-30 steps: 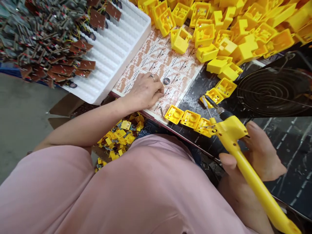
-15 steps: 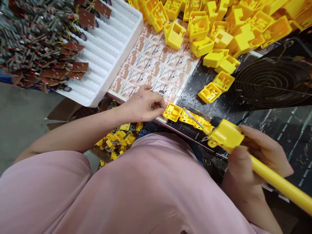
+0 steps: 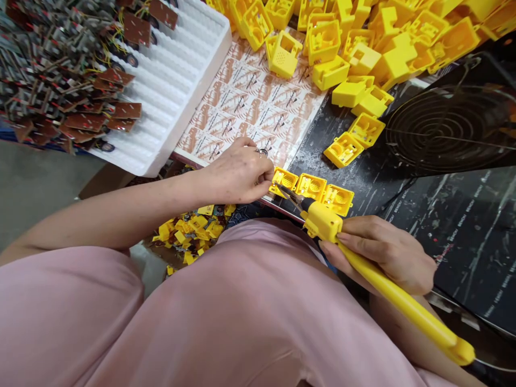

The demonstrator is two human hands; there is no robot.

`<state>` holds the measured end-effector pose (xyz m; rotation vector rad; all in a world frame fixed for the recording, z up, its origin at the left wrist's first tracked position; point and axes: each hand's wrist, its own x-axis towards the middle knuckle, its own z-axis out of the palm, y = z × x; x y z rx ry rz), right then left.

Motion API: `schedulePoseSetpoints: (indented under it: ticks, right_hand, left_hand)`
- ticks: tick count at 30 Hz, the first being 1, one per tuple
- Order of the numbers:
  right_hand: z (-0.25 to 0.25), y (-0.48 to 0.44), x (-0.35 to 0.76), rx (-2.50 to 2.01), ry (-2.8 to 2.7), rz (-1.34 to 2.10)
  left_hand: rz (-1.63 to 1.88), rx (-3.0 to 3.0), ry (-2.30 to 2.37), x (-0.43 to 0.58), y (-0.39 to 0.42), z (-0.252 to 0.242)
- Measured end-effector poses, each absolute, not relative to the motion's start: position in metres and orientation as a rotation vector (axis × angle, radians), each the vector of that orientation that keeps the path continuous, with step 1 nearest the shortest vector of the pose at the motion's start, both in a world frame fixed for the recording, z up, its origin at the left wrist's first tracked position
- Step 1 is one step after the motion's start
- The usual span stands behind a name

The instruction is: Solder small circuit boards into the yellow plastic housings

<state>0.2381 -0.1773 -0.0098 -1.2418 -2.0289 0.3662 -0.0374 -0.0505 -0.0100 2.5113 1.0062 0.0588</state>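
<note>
My right hand (image 3: 387, 252) grips a yellow soldering gun (image 3: 374, 269) with a dark metal tip. That tip reaches into the nearest small yellow plastic case (image 3: 285, 178), an open-topped housing at the table's front edge. At the left side of this case, my left hand (image 3: 244, 172) has its thumb and fingers pinched together; whatever lies between them is hidden. A second yellow case (image 3: 311, 186) and a third yellow case (image 3: 338, 200) continue the row to the right, open side up. A small round dark part (image 3: 262, 152) shows just behind my left knuckles.
A white foam tray (image 3: 177, 80) at left carries a heap of brown circuit boards (image 3: 84, 121) with wires. Many yellow housings (image 3: 322, 40) are piled at the back. A round fan grille (image 3: 443, 129) stands at right. Below the edge is a box of yellow parts (image 3: 197, 234).
My right hand has brought the soldering gun left and down, so its tip now sits in the leftmost case of the row. My left hand stays pinched at that case.
</note>
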Motion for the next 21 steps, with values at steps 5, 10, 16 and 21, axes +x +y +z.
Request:
schedulePoseSetpoints:
  ticks: [5, 10, 16, 21]
  right_hand:
    - [0.000, -0.166, 0.235, -0.992, -2.153, 0.315]
    - [0.006, -0.164, 0.232, -0.968, -2.179, 0.345]
    - [0.012, -0.167, 0.236, -0.931, -2.146, 0.407]
    - [0.011, -0.173, 0.246, -1.067, -2.047, 0.424]
  left_hand:
    - [-0.054, 2.545, 1.036, -0.031, -0.050, -0.007]
    - [-0.155, 2.558, 1.030, -0.027, -0.049, -0.003]
    - [-0.154, 2.580, 1.028, -0.027, -0.048, -0.002]
    - [-0.140, 2.613, 1.019, -0.029, -0.048, -0.003]
